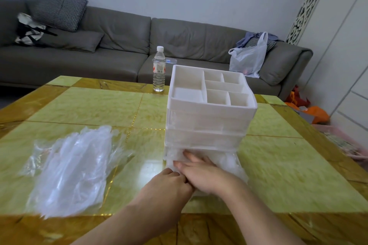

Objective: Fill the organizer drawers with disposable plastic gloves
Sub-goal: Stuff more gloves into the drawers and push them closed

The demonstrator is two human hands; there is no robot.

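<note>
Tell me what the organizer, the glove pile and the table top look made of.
Organizer: likely matte white plastic, with frosted translucent drawer fronts. Glove pile: thin clear plastic film, crinkled and glossy. Table top: polished yellow-green stone or a stone-look surface, which mirrors light.

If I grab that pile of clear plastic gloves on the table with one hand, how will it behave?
The pile of gloves looks thin, crinkled and see-through, so it will likely flop and sag rather than hold shape. It is probably very light. The glossy film and the polished table suggest that loose layers may slide apart, so some could slip out of a one-handed grab.
</note>
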